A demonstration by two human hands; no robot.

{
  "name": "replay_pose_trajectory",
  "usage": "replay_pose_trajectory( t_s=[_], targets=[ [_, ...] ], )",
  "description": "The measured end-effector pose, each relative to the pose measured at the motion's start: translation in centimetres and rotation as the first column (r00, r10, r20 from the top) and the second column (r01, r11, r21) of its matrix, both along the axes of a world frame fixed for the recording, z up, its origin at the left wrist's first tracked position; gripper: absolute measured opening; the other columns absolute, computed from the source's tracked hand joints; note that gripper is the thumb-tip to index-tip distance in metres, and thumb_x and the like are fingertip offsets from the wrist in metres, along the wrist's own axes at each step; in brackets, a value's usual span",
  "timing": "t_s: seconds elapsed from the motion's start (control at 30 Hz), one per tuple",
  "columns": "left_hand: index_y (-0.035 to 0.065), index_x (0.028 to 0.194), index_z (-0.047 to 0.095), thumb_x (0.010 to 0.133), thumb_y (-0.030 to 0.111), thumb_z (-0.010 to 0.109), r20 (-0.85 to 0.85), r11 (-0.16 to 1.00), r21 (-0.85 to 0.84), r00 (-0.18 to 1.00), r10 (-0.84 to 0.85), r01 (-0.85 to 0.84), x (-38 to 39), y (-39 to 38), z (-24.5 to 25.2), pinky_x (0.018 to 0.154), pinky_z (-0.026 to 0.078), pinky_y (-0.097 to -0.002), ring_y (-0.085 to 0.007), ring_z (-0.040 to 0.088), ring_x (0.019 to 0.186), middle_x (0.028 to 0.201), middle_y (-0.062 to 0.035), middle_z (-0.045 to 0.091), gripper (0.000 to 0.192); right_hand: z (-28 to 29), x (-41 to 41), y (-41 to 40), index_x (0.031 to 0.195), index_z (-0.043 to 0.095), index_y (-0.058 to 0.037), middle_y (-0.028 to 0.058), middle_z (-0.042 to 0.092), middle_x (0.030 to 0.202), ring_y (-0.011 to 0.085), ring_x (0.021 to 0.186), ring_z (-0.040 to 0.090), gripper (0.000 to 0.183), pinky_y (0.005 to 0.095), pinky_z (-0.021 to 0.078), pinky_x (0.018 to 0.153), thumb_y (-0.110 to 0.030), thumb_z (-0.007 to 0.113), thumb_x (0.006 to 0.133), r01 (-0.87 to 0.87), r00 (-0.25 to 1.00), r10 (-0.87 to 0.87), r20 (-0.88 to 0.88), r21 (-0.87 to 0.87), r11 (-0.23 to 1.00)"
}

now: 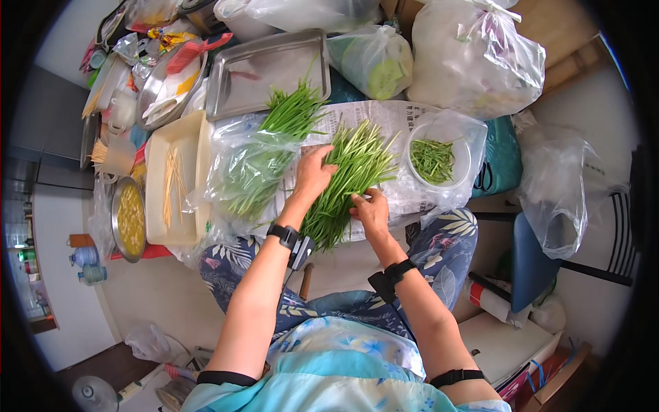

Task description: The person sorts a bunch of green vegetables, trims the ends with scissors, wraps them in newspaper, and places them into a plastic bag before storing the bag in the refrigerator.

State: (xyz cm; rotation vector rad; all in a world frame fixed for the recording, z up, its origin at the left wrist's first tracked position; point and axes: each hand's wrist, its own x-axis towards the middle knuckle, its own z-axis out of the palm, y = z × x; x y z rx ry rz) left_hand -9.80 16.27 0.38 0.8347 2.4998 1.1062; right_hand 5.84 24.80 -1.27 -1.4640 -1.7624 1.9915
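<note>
A loose pile of garlic chives (355, 170) lies on newspaper (381, 116) in front of me, pale stem ends pointing away. My left hand (313, 172) rests against the pile's left side, fingers apart and gripping nothing. At the right edge, my right hand (371, 210) has thumb and fingertips pinched on a few green blades; how many is too small to tell. More chives (296, 116) stick out of a clear plastic bag (252, 159) to the left. On the right, a round clear plastic bowl (440, 183) holds short green trimmings (432, 160).
Left of the bag stand a cream plastic tray (154, 206) with wooden skewers (174, 185) and a metal bowl of yellowish liquid (129, 219). A metal baking tray (267, 59) and filled plastic bags (473, 62) line the back. Scissor handles (484, 176) show at right.
</note>
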Motion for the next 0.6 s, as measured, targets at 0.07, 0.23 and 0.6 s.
replay_pose_trajectory(
  t_s=[0.07, 0.23, 0.6],
  targets=[
    [0.0000, 0.115, 0.064, 0.074, 0.012, 0.073, -0.031, 0.999, 0.018, 0.999, -0.043, 0.044, -0.5, 0.7, -1.6, 0.096, 0.045, -0.0356, -0.0311, 0.060, 0.111, 0.120, -0.0163, 0.063, 0.043, 0.3, -0.1, -0.5, 0.118, 0.057, 0.0074, 0.0130, 0.064, 0.084, 0.0179, 0.064, 0.066, 0.041, 0.0295, 0.0539, 0.055, -0.014, 0.067, 0.084, -0.016, 1.000, 0.015, -0.010, -0.022, 1.000],
    [-0.0022, 0.102, 0.068, 0.069, 0.009, 0.076, -0.017, 0.999, 0.005, 0.999, -0.036, 0.036, -0.3, 0.5, 0.1, 0.090, 0.048, -0.0376, -0.0331, 0.062, 0.103, 0.110, -0.0186, 0.065, 0.036, 0.0, 0.7, 0.0, 0.119, 0.055, 0.0064, 0.0119, 0.065, 0.086, 0.0181, 0.065, 0.066, 0.039, 0.0307, 0.0548, 0.058, -0.010, 0.065, 0.085, 0.005, 1.000, -0.006, -0.014, -0.085, 0.996],
    [-0.0030, 0.125, 0.056, 0.081, 0.006, 0.068, 0.243, 0.997, 0.001, 0.967, -0.072, 0.074, 1.2, -2.2, -1.5, 0.090, 0.047, -0.0327, -0.0211, 0.061, 0.105, 0.117, -0.0157, 0.065, 0.046, 0.5, -0.8, 0.1, 0.115, 0.055, 0.0083, 0.0126, 0.063, 0.088, 0.0206, 0.069, 0.065, 0.039, 0.0345, 0.0567, 0.062, -0.010, 0.065, 0.082, 0.043, 0.998, -0.052, -0.048, -0.165, 0.985]
  ],
)
